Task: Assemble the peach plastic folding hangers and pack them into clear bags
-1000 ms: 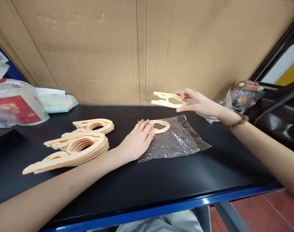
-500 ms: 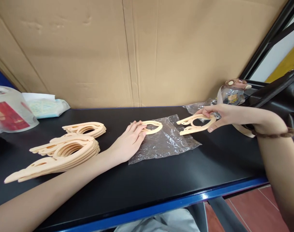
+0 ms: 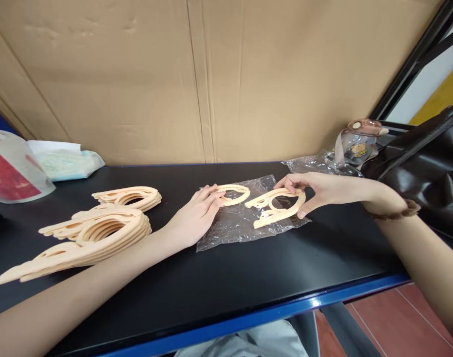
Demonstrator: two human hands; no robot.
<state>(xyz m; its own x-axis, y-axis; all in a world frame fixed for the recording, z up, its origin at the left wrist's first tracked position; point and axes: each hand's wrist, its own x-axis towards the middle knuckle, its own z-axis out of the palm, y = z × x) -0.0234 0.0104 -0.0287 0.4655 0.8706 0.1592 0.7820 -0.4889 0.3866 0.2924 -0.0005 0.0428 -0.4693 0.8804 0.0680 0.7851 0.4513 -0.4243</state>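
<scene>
My left hand [image 3: 196, 215] has its fingers closed over one end of a beige folding hanger [image 3: 244, 194], which lies on a clear plastic bag [image 3: 229, 232]. Part of that hanger is hidden under the fingers. Just to the right, my right hand [image 3: 304, 193] grips a second beige folding hanger [image 3: 299, 207] by its rounded end, thumb on the near side and fingers on the far side. Its two arms point left over the bag. Left of my forearm sit a large stack of the same hangers [image 3: 137, 238] and a smaller stack [image 3: 152, 198] behind it.
A cardboard panel [image 3: 144, 89] rises behind the black table [image 3: 226, 292]. At the left are a roll of clear tape [image 3: 18, 168] and a pack of wipes [image 3: 68, 163]. More clear plastic [image 3: 308, 162], a bottle [image 3: 360, 144] and a black bag [image 3: 430, 163] occupy the right.
My right hand has moved left and nearer with its hanger, which is now over the right part of the plastic bag. My left hand stays on the other hanger.
</scene>
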